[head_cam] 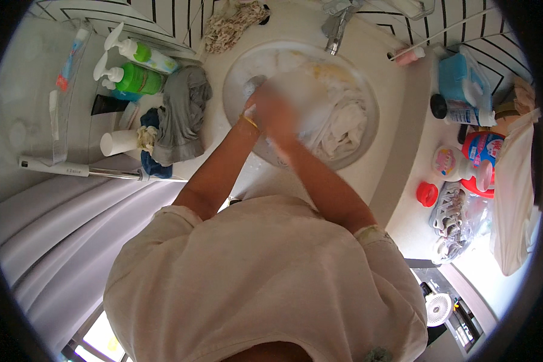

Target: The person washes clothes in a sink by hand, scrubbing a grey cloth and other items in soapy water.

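Both my hands are together over the left half of a round washbasin [229, 92]. My left hand [258, 97], with a yellow bracelet at the wrist, is partly covered by my right hand [278, 113]. A blur over the hands hides the fingers. A small grey bunched piece [254, 84], perhaps cloth, shows at the left hand's far side; whether it is gripped is unclear. Wet white cloth [343, 126] lies bunched in the basin to the right of my hands. The metal faucet [335, 34] stands at the basin's far rim.
Left of the basin lie a grey cloth [183, 115], a green pump bottle [138, 78] and a white cup [117, 142]. A beige mop-like cloth [233, 25] is behind. On the right ledge stand a blue container [463, 79], a red cap [427, 194] and a shoe [447, 217].
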`<move>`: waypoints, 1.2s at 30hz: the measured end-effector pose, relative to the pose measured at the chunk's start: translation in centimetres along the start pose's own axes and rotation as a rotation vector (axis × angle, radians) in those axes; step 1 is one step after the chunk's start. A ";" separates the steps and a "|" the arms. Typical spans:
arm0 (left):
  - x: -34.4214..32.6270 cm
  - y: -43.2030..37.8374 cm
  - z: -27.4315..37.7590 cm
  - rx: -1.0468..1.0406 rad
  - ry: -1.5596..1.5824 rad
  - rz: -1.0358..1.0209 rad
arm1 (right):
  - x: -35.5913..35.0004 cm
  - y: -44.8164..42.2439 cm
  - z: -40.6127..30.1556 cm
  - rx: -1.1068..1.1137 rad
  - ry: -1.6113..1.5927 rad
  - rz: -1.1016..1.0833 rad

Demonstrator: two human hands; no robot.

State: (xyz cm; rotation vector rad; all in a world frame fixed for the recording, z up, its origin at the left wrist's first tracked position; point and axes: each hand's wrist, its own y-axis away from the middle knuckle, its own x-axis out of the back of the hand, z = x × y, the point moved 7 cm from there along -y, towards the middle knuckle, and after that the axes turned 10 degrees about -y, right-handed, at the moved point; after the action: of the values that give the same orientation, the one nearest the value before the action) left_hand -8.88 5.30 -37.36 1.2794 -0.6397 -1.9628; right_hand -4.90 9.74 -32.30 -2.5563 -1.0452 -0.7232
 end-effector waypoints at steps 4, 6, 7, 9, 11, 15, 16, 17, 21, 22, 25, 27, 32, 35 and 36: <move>3.9 -4.4 0.6 -0.468 -0.524 -0.083 | -2.5 -4.5 8.3 -0.428 -0.605 -0.105; 5.7 -4.9 1.3 -0.510 -0.631 0.042 | -3.4 -3.2 9.0 -0.719 -0.673 -0.173; 5.2 -3.4 2.0 -0.311 -0.531 0.180 | -4.1 -2.4 10.6 -0.578 -0.438 -0.212; 6.2 -1.9 1.8 -0.110 -0.402 0.338 | -6.1 -0.8 10.8 -0.242 0.045 -0.290; 7.8 -3.3 0.7 -0.085 -0.372 0.343 | -7.5 0.7 10.6 -0.146 0.219 -0.372; 7.6 -5.6 -1.1 -0.042 -0.173 0.211 | -7.8 -0.8 13.7 -0.487 0.188 -0.476; 6.7 -5.0 -0.7 -0.057 0.018 0.109 | -6.7 -1.2 12.3 -0.573 -0.091 -0.331; 5.8 -4.4 -0.1 -0.073 0.207 0.004 | -5.4 -1.3 11.1 -0.653 -0.370 -0.180; 4.1 -4.2 0.9 -0.114 0.196 -0.064 | -0.7 -0.3 1.9 0.023 -0.485 -0.006; 4.4 -5.5 0.5 -0.124 0.171 -0.114 | 0.2 0.2 -0.7 0.140 -0.308 -0.003; 4.9 -9.0 -1.2 -0.069 0.311 -0.186 | 0.7 -0.6 -2.5 0.262 0.026 0.020; 1.5 -8.3 -0.8 -0.170 0.084 -0.220 | 0.2 -5.3 6.4 0.001 0.001 0.114; -2.4 -4.0 0.5 -0.040 0.006 -0.132 | 2.8 -4.2 4.5 -0.085 -0.232 0.136; -4.7 -0.5 0.8 0.056 0.237 -0.423 | 2.7 1.2 -3.6 0.210 -0.111 0.106; -4.9 0.2 0.8 0.056 0.260 -0.455 | 2.4 1.2 -3.5 0.173 -0.066 0.061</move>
State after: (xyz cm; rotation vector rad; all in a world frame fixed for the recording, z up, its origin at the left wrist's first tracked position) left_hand -8.28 8.96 -34.05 1.8010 -0.2918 -2.0839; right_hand -3.72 8.73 -28.17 -2.4657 -0.9991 -0.5118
